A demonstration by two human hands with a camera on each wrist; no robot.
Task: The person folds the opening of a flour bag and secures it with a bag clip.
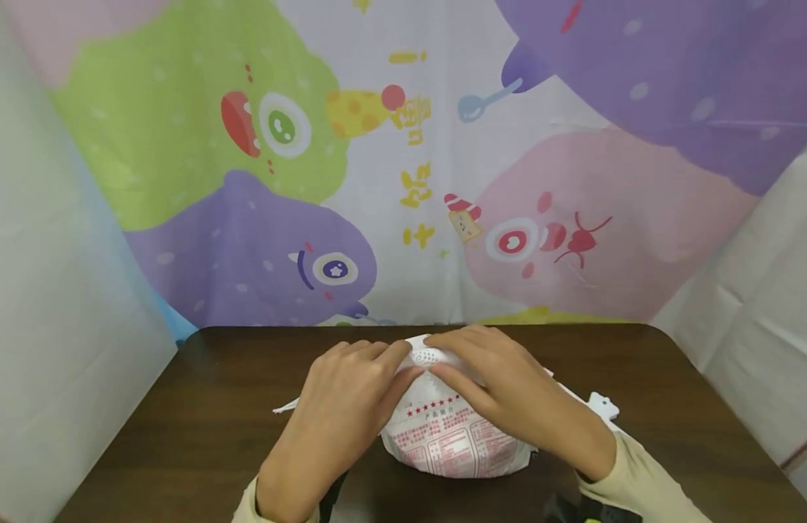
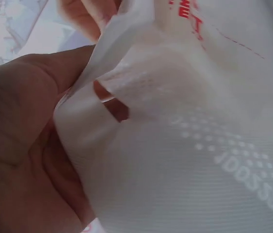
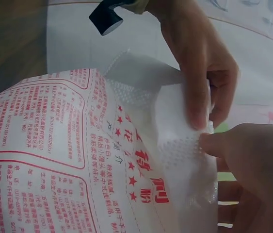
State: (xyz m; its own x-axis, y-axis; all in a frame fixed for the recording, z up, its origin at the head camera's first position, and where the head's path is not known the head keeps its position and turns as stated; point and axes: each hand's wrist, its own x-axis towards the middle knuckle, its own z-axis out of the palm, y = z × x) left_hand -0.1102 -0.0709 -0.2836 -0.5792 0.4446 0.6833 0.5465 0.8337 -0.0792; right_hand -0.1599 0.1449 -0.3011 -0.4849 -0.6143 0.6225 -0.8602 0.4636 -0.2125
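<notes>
A white bag with red print and red stars (image 1: 455, 439), which looks like a flour bag, stands on the table between both hands. My left hand (image 1: 351, 385) pinches the left part of its top edge between thumb and fingers. The right hand (image 1: 504, 374) pinches the same edge just beside it, fingertips nearly meeting. In the right wrist view, the top of the bag (image 3: 182, 160) is folded over, with embossed dots along it. A small slot-like opening (image 2: 112, 102) shows in the bag in the left wrist view. The bag's contents are hidden.
The dark brown table (image 1: 200, 407) ends at a cloth backdrop (image 1: 429, 276) with cartoon figures. A white piece with a knobbly end (image 1: 602, 405) lies behind the right forearm. A thin white tip (image 1: 285, 407) pokes out left of the left hand.
</notes>
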